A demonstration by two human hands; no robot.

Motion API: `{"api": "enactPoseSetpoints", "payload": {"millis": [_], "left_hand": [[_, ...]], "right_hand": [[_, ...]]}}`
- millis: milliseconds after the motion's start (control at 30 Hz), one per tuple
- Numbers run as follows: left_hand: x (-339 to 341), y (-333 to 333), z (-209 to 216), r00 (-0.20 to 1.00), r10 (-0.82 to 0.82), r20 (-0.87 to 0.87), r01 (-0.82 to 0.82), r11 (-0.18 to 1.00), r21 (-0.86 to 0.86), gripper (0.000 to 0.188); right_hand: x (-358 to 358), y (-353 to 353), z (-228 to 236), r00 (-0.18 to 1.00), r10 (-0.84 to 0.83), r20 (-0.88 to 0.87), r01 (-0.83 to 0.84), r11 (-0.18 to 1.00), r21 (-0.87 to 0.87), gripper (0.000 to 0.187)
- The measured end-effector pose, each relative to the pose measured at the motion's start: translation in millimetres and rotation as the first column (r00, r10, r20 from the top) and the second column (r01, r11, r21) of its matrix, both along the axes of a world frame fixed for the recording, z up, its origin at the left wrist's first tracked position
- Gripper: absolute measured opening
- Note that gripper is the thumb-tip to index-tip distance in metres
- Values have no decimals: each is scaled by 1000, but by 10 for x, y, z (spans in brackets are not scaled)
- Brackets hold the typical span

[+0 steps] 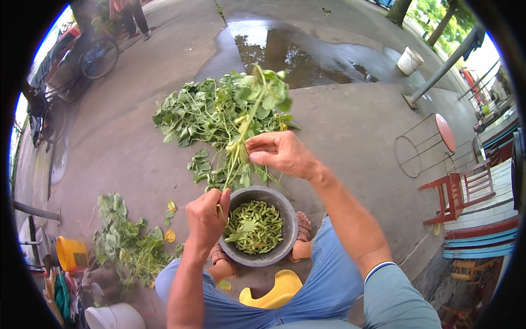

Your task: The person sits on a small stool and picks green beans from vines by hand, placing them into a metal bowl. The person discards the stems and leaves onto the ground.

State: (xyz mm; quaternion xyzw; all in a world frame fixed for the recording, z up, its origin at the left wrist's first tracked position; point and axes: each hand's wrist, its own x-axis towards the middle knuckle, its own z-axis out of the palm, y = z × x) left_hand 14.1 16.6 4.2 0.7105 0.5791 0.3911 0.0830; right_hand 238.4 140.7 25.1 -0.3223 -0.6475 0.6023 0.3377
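Note:
My left hand (207, 218) is closed around the lower stem of a leafy bean plant (246, 123), which I hold upright at a slant above a bowl. Higher up the same plant, my right hand (284, 153) pinches at a green pod cluster with thumb and fingertips. Below, between my feet, stands a grey round basin (286, 204) with many green bean pods (255, 222) and a loose leaf in it. Past the basin lies a big heap of leafy bean plants (192, 109). A smaller pile of plants (123, 236) lies to my left.
A yellow plastic stool (274, 293) is under me. Left stand a yellow bucket (71, 253) and a white bucket (115, 317). A wheeled cart (98, 57) and a person's legs (134, 19) are far left. A puddle (296, 55), pink-topped stool (445, 133) and wooden chair (452, 196) lie beyond.

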Motion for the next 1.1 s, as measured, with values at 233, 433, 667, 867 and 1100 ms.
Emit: {"api": "enactPoseSetpoints", "payload": {"millis": [233, 433, 667, 867, 1100], "left_hand": [[118, 58, 22, 997, -29, -77, 33, 999, 42, 35], [183, 121, 3, 994, -99, -43, 99, 995, -3, 34], [171, 87, 93, 966, -185, 178, 223, 948, -227, 37], [97, 60, -19, 952, -278, 126, 302, 921, -248, 36], [-36, 73, -264, 937, -328, -119, 195, 775, -601, 40]], "right_hand": [[103, -85, 222, 987, -94, 131, 82, 992, 92, 40], [77, -102, 119, 885, -388, 258, 168, 782, 600, 47], [95, -86, 132, 998, 17, -57, -17, 1000, -14, 49], [107, 0, 52, 977, 213, -8, -212, 965, -154, 38], [76, 30, -221, 888, 57, 456, -253, 889, 382, 28]]}}
